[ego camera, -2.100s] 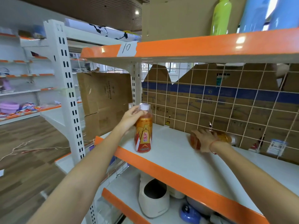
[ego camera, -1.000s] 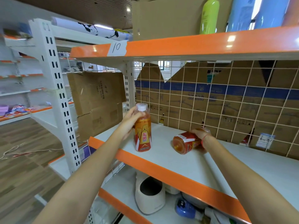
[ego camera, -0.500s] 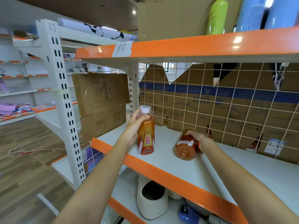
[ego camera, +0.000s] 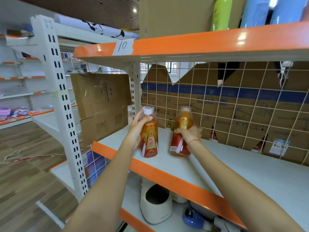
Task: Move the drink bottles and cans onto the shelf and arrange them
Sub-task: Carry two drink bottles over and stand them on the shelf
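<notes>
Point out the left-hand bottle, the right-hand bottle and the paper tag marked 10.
left-hand bottle [ego camera: 149, 141]: head view, on its orange label.
right-hand bottle [ego camera: 183, 120]: head view, on the amber upper body above the fingers.
paper tag [ego camera: 123, 46]: head view, on the handwritten 10.
</notes>
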### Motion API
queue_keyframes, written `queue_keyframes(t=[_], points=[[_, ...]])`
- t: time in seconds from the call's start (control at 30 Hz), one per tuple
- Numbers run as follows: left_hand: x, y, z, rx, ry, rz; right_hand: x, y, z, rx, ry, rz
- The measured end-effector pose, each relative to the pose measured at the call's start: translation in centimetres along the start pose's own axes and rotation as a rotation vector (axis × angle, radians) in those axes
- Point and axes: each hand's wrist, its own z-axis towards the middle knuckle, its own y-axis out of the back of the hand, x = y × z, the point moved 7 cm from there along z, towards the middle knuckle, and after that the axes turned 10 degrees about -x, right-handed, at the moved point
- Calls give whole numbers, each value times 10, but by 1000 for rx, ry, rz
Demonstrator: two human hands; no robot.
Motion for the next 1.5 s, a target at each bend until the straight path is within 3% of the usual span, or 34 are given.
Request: queue_keyframes(t=[0.13, 0.3, 0.5, 0.6, 0.7, 0.9, 1.07, 1.37, 1.5], points=[[-1, 0, -3, 9, 15, -51, 9, -4, -22, -83, 252, -37], [-8, 0, -8, 56, 14, -66, 8, -14, -44, -80, 400, -5], [-7, 2, -6, 207, 61, -95, 3, -4, -50, 290, 318, 195], [-7, -3, -8, 261, 79, -68, -7, 5, -40, 443, 213, 163], [-8, -4, -10, 263, 84, -18, -9, 2, -40, 525, 231, 80], [17, 4, -25, 302, 98, 305, -5, 7, -37, 748, 229, -14], [35, 16, -18, 342, 44, 581, -2, -1, -38, 748, 267, -35], [25, 19, -24, 192, -9, 572, -11, 12, -37, 537, 291, -77], [17, 12, -39, 208, 12, 548, -13, 26, -37, 474, 249, -100]])
